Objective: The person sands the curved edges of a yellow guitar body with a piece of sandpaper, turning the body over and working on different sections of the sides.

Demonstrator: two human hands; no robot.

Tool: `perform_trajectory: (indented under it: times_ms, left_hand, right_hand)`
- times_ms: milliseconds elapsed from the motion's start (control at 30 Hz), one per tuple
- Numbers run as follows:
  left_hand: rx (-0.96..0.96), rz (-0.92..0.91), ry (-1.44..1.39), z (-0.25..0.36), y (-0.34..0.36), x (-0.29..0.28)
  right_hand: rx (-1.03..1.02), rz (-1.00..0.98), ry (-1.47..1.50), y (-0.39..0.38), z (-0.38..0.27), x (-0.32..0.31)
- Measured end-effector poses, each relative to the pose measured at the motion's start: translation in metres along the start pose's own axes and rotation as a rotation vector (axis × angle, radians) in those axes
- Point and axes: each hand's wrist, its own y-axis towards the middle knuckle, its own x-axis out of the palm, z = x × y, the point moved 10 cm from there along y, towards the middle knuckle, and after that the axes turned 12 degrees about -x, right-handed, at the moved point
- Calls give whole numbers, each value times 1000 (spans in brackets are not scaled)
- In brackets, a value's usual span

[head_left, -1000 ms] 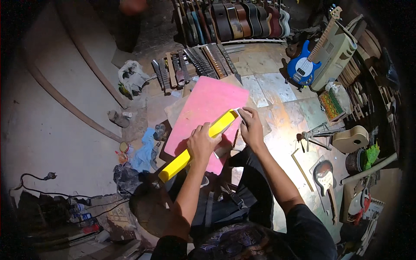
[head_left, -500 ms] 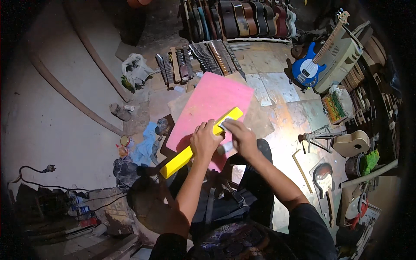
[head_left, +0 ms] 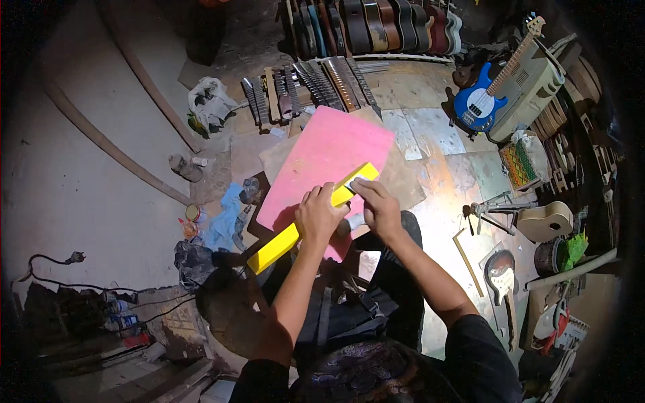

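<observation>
My left hand (head_left: 318, 213) is wrapped around a long yellow rectangular bar (head_left: 274, 249), which slants from lower left to upper right. Beneath the bar's far end lies a pink rectangular board (head_left: 322, 158). The fingers of my right hand (head_left: 380, 209) press a small grey-white piece (head_left: 354, 181) onto the bar near that end; the fingers cover most of it, so its kind is unclear. Below the bar, between my hands, a pale greyish thing (head_left: 354, 221) shows in part.
Guitar necks (head_left: 312, 87) lie beyond the board, before a row of guitar bodies (head_left: 383, 28). At the right are a blue bass guitar (head_left: 480, 103), a tripod (head_left: 487, 215) and an acoustic body (head_left: 545, 221). A light blue cloth (head_left: 225, 220) and a can (head_left: 193, 213) lie left.
My right hand and the grey-white piece have slid a little farther along the bar, toward its far end. My left hand keeps its hold in nearly the same place.
</observation>
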Motion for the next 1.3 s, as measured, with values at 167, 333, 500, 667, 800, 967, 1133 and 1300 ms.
perform_trajectory:
  times_ms: [167,333,500,667,800,967,1133,1300]
  left_hand:
    - [-7,0,46,2,2,4]
    - [26,34,-2,6,-1,0]
    - [-19,7,13,-2,1,-2]
    - [-38,-22,10,0,7,2]
    - [-65,-49,9,-4,10,3]
    - [-63,-39,-2,-10,11,-1]
    - [-56,-36,12,-1,13,2]
    - [-61,-60,29,-8,16,1]
  right_hand:
    - [199,17,-42,-7,44,2]
    - [229,39,57,-3,52,-5]
    - [178,-33,50,-1,13,6]
    - [213,-16,-74,-15,50,11]
    - [161,-26,-17,-6,39,8]
    - [106,-5,-76,2,15,14]
    - [260,38,27,-12,45,6]
    - [167,-33,-18,-3,15,6]
